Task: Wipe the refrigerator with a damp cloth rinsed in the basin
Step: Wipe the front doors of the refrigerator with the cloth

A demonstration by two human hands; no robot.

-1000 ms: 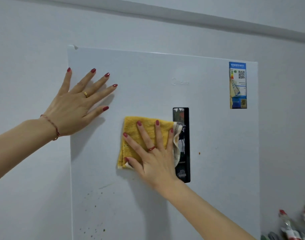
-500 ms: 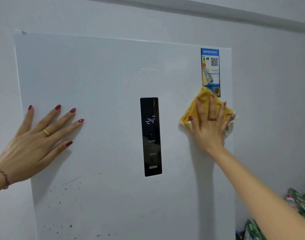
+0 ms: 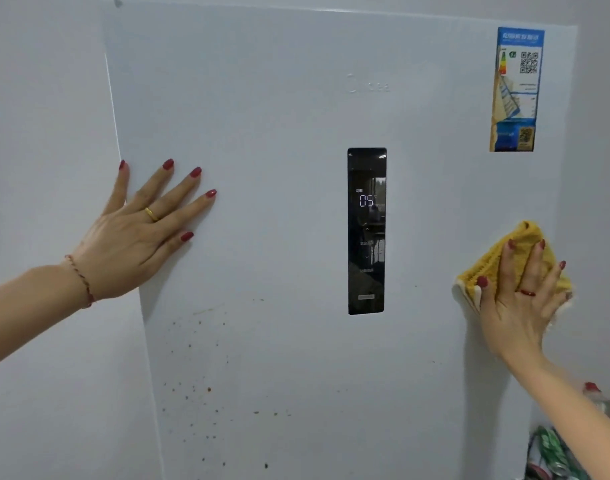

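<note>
A white refrigerator door point(image 3: 279, 133) fills the view. A black control panel point(image 3: 366, 230) in its middle shows "05". My right hand point(image 3: 518, 299) presses a folded yellow cloth point(image 3: 487, 268) flat against the door near its right edge, below the blue energy label point(image 3: 514, 88). My left hand point(image 3: 140, 230) rests flat on the door's left edge, fingers spread, holding nothing. Several brown spots point(image 3: 199, 389) speckle the lower left part of the door. No basin is in view.
A pale wall point(image 3: 43, 133) runs beside the refrigerator on the left. At the bottom right, behind my right forearm, lie bottles and packaging point(image 3: 553, 455), one with a red cap point(image 3: 591, 388).
My right hand has slid the cloth from left of the panel across to the right edge, then down below the label. The panel reading changed from -24 to 05.
</note>
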